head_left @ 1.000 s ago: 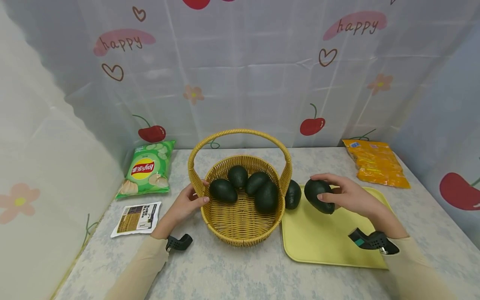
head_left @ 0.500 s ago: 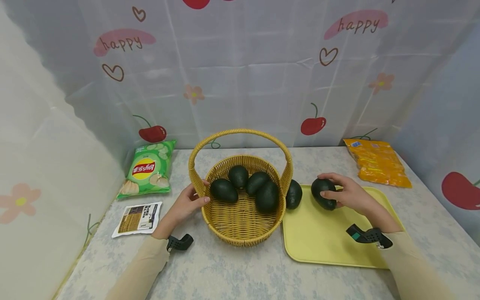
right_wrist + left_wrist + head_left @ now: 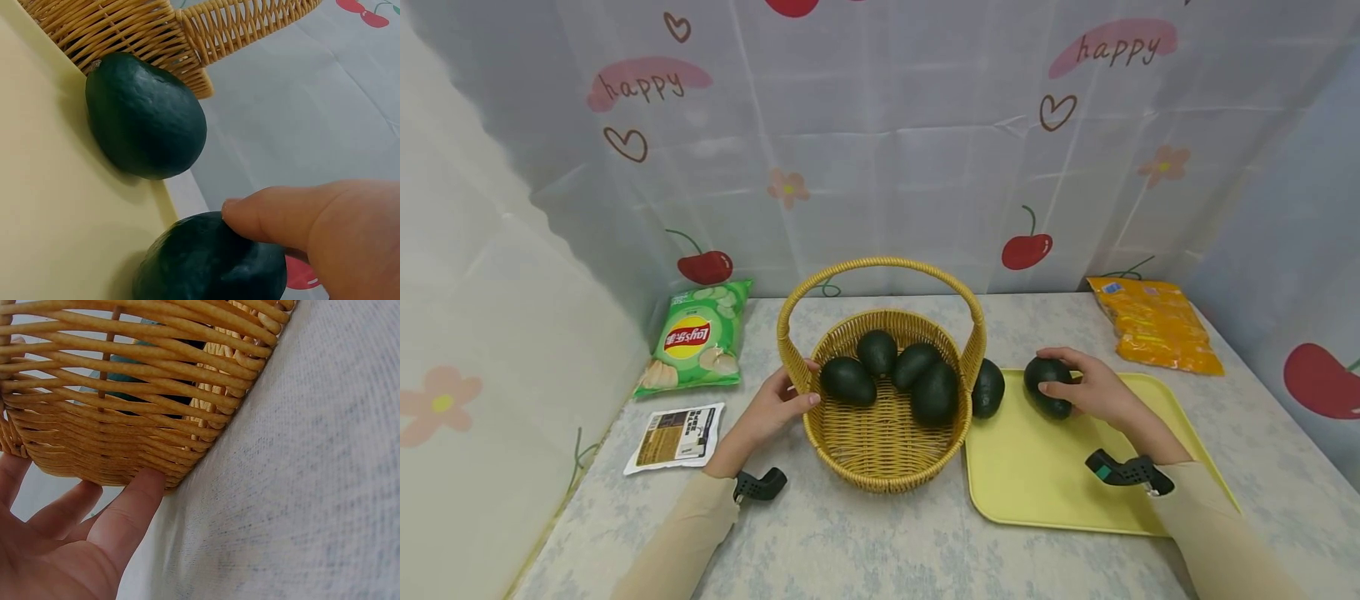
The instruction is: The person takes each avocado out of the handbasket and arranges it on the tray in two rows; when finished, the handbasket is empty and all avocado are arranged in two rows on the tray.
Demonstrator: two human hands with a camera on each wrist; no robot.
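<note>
A yellow wicker basket (image 3: 880,454) with an arched handle holds several dark green avocados (image 3: 847,382). At its left side my left hand (image 3: 772,410) grips the foot of the handle; in the left wrist view, the thumb (image 3: 134,506) lies against the woven wall. My right hand (image 3: 1093,387) pinches an avocado (image 3: 1043,392) on the far part of the yellow tray (image 3: 1060,483), thumb on the near side, fingers over the top. Another avocado (image 3: 988,390) lies on the tray against the basket; the right wrist view shows this avocado (image 3: 147,119) apart from the held one.
A green chip bag (image 3: 696,337) lies at the back left, with a small white-and-brown packet (image 3: 677,437) in front of it. At the back right is an orange snack bag (image 3: 1153,325). A printed curtain (image 3: 880,167) stands behind the table.
My right hand has moved slightly right with its avocado, away from the basket and down onto the tray. The left hand and basket have stayed put.
</note>
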